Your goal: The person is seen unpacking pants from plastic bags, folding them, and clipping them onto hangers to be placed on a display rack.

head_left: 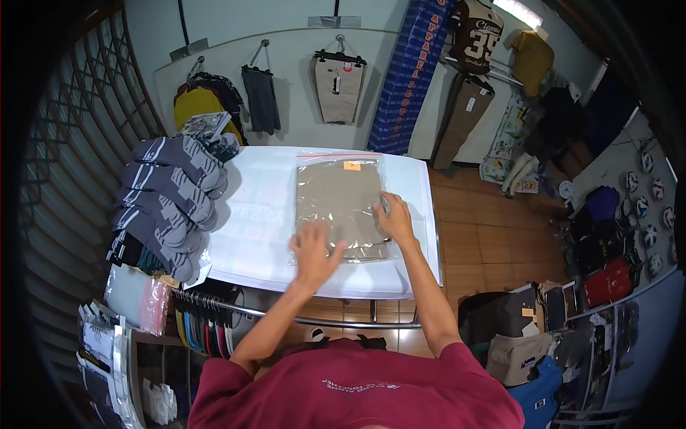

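A clear plastic bag point(336, 189) with a folded beige garment inside lies flat on the white table point(250, 236). A small orange sticker point(351, 166) is near its top, and a red strip runs along its upper edge. My left hand point(316, 254), slightly blurred, is over the bag's lower left part with its fingers spread, holding nothing. At the bag's right edge, my right hand point(395, 218) has its fingers curled against the plastic. The exact grip of its fingertips is partly hidden.
Grey patterned garments point(168, 193) are piled on the table's left side. A metal rail point(286, 314) with hanging clothes runs along the near edge. Beige trousers point(339, 89) hang on the far wall. Stacked clothes point(511, 336) stand at the lower right.
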Available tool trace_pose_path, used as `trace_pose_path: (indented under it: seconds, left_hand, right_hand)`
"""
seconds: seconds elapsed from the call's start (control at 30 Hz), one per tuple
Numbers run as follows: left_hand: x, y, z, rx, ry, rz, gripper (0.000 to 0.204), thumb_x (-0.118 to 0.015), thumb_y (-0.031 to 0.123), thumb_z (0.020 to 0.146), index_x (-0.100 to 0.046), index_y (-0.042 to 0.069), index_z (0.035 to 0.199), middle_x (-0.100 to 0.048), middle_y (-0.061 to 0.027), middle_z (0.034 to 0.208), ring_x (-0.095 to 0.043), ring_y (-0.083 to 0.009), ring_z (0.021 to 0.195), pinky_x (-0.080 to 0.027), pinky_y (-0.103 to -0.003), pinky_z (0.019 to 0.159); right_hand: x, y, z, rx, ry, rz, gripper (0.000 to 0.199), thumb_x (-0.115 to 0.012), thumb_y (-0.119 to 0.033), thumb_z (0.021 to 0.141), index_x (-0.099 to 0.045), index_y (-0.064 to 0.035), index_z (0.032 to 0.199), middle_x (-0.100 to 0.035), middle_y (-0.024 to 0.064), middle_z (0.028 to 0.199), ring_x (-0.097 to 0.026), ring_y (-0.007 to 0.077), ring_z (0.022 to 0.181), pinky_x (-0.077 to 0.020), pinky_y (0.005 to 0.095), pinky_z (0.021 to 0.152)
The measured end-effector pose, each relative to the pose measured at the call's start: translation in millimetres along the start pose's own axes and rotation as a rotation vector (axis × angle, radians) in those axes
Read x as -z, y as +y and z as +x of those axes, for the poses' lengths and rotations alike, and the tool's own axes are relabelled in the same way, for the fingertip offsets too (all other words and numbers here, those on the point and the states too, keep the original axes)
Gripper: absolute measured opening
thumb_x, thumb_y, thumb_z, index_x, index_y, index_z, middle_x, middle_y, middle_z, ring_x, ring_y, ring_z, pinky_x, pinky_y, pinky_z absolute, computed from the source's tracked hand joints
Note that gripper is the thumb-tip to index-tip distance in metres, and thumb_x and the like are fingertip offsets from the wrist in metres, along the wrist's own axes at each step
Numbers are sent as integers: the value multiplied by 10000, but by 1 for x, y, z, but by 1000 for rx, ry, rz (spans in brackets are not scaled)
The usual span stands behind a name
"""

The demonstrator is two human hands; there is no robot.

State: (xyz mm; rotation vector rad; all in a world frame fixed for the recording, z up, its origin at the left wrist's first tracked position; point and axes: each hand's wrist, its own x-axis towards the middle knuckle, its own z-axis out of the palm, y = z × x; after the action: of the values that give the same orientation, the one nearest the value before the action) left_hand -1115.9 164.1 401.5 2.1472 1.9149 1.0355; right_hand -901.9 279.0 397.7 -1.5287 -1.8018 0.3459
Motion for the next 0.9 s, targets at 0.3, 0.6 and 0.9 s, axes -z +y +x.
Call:
trace_pose_path:
  seconds: [0.3,0.6,0.9]
  left_hand:
    - [-4,1,-35,-240,-172,53,482,-579,412,897,-537,125,1282,-415,-181,1381,-337,-333,1336,-162,-678,1010]
    - [19,-62,12,125,-241,118,591,-502,396,923,-399,-1,1349,-427,-192,1409,-305,-368,1369,-98,-711,1032]
    - [41,-60,-10,84,-113,-138,554,-636,402,866,-505,64,1286,-433,-146,1417,-330,-346,1354,-155,-665,1043]
  right_hand:
    - [-15,-23,-10,97,-33,-258,310,-571,-321,897,-687,-78,1050,-638,102,1135,-577,350,1026,-510,477,802]
    - [-13,-83,-90,45,3,-212,336,-582,-323,904,-683,-39,1051,-660,170,1053,-561,376,997,-480,447,832]
    - [19,-64,-95,-12,103,57,299,-607,-220,888,-675,-16,1094,-675,182,1058,-574,357,1023,-452,434,901]
